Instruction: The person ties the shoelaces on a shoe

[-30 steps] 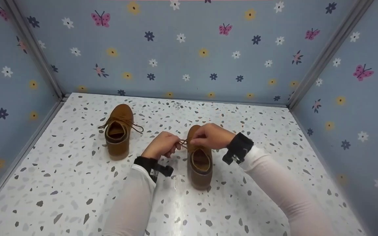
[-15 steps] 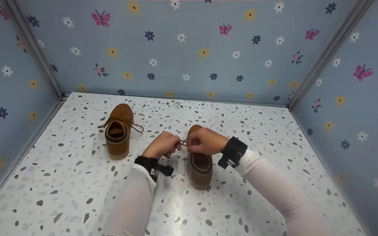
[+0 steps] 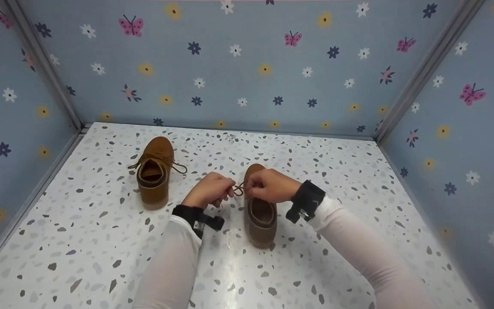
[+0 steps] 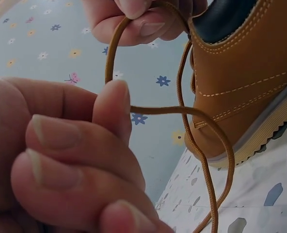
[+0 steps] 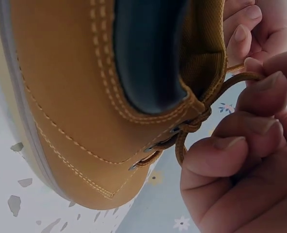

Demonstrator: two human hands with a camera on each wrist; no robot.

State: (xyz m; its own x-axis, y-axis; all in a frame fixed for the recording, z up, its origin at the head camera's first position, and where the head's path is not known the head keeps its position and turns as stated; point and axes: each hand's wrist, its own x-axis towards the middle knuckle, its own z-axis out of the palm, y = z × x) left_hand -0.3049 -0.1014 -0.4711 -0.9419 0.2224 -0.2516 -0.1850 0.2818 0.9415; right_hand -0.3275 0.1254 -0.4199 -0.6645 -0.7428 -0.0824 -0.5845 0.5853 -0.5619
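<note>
A tan lace-up shoe (image 3: pixel 262 234) stands upright on the floor, toe toward the back wall. Over its lacing, my right hand (image 3: pixel 274 185) pinches a brown shoelace (image 5: pixel 245 76) between thumb and forefinger. To the shoe's left, my left hand (image 3: pixel 211 189) pinches the lace (image 4: pixel 163 110) between thumb and forefinger, its other fingers curled. The lace runs in a curve from the left hand up to the right hand's fingers. In the right wrist view a knot (image 5: pixel 197 121) sits at the top eyelets. The right hand hides most of the lacing in the head view.
The matching tan shoe (image 3: pixel 155 195) stands further left, its laces lying out on both sides. Flower-patterned blue walls (image 3: pixel 247 81) enclose the speckled white floor (image 3: pixel 315 266) at the back and both sides.
My right hand has come left and slightly nearer, over the shoe's lacing. The left hand has stayed almost in place, and the lace beside it now shows a rounder loop.
</note>
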